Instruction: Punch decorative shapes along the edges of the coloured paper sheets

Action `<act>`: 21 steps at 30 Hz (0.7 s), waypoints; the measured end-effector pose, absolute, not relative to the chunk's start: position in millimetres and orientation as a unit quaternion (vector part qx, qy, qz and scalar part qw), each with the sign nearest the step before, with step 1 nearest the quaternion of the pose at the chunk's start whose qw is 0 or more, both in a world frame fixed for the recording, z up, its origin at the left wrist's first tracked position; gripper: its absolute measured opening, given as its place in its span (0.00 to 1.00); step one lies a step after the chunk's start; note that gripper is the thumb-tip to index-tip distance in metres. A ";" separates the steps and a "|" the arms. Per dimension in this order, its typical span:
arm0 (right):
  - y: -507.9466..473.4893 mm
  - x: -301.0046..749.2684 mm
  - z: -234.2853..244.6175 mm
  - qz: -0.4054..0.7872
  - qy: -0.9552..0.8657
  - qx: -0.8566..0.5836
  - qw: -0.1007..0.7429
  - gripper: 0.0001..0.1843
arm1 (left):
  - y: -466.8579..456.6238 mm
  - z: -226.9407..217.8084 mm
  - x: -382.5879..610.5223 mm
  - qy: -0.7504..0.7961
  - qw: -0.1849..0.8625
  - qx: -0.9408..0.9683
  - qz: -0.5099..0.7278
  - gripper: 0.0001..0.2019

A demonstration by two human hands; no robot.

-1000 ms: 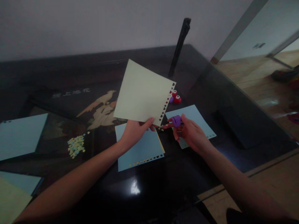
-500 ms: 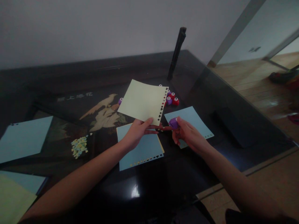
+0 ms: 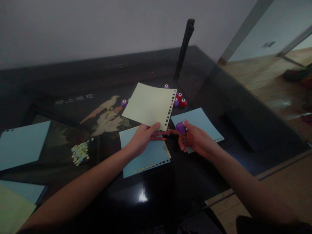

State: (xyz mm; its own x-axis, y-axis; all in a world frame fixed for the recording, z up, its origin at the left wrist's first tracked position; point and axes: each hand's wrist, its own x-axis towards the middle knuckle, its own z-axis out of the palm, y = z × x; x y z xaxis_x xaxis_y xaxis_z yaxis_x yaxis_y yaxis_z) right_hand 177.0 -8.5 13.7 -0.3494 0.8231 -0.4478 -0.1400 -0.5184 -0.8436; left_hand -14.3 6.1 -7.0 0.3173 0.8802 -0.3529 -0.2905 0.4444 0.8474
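Note:
A pale yellow sheet of paper [image 3: 148, 104] is pinched at its lower edge between the thumb and fingers of my left hand [image 3: 143, 138]. Shaped holes, stars and hearts among them, run down its right edge. My right hand [image 3: 196, 138] grips a small purple craft punch [image 3: 180, 128] by thumb and fingers, with the index finger reaching toward my left fingertips. The punch is apart from the yellow sheet. Beneath my left hand lies a blue sheet [image 3: 143, 162] with punched holes along its lower edge. Another blue sheet [image 3: 202, 122] lies partly under my right hand.
Several red and purple punches [image 3: 182, 102] stand behind the yellow sheet; a purple one [image 3: 124, 103] sits left of it. A heap of paper cut-outs [image 3: 80, 152] lies at left, near more blue paper [image 3: 26, 143]. A dark upright post [image 3: 184, 48] rises at the back of the glossy table.
The view has shifted slightly. Both hands keep their holds on the yellow sheet and the purple punch, with almost no movement between them.

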 end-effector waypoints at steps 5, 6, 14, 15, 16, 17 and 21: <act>-7.8 178.1 14.1 0.746 -0.359 -0.461 0.320 0.23 | 6.4 -5.8 -12.3 0.444 0.713 0.345 0.418 0.11; -7.9 177.9 14.7 0.744 -0.360 -0.463 0.320 0.22 | 6.4 -5.4 -12.0 0.441 0.710 0.347 0.426 0.11; -8.6 176.7 14.8 0.727 -0.370 -0.480 0.323 0.22 | 7.6 -4.4 -12.3 0.442 0.701 0.347 0.440 0.09; -8.3 177.0 14.6 0.722 -0.372 -0.481 0.330 0.21 | 8.5 -4.0 -12.9 0.443 0.698 0.346 0.443 0.08; -7.9 177.3 14.3 0.715 -0.374 -0.482 0.341 0.20 | 9.6 -3.6 -13.7 0.443 0.696 0.345 0.448 0.08; -7.1 177.8 14.0 0.707 -0.376 -0.483 0.355 0.19 | 10.8 -3.1 -14.7 0.443 0.693 0.343 0.454 0.08; -1.8 181.7 12.4 0.665 -0.390 -0.473 0.427 0.15 | 16.2 -0.1 -19.8 0.447 0.681 0.330 0.477 0.06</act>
State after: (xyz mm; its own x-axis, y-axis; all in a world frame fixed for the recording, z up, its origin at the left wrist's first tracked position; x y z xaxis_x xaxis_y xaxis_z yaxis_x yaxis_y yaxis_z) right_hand 181.7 -1.8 12.4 -0.1885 0.9367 -0.2950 -0.1994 -0.3307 -0.9224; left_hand -19.8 16.2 -0.1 0.1459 0.9445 -0.2943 -0.3556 0.3277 0.8753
